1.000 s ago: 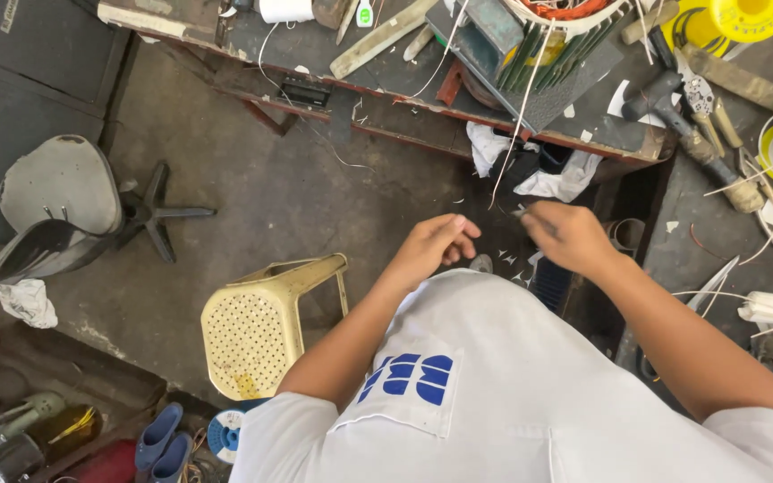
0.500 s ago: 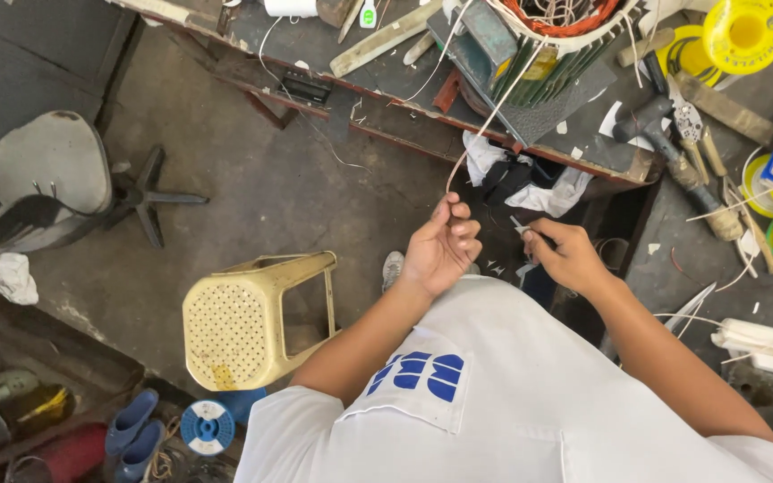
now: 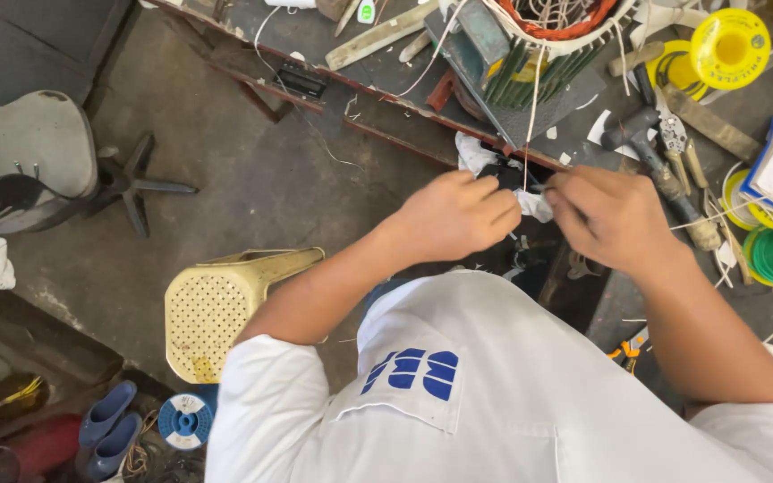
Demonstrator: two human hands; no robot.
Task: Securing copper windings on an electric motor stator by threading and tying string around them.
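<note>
My left hand (image 3: pixel 460 215) and my right hand (image 3: pixel 606 215) meet just in front of the edge of the dark, cluttered workbench (image 3: pixel 404 67), above the white cloth rag (image 3: pixel 485 161) that hangs over that edge. Both hands are curled shut, thumbs and fingertips pinched on a thin pale wire (image 3: pixel 532 107). The wire's long axis runs almost straight up the view: its lower end sits between my 2 hands, and it points away from me up to the round motor stator with orange-rimmed windings and green slot strips (image 3: pixel 539 45) standing on the bench. A small black part shows between my fingertips, but I cannot tell what it is.

Near my right hand, on the bench, lie a dark-headed hammer with a wooden handle (image 3: pixel 659 165) and, further out, a yellow plastic spool (image 3: pixel 731 45) and a green wire spool (image 3: pixel 769 255). On the concrete floor to my left stands a cream perforated plastic stool (image 3: pixel 216 309), with a small blue reel (image 3: pixel 183 420) below it and a grey upturned chair (image 3: pixel 29 165) well apart.
</note>
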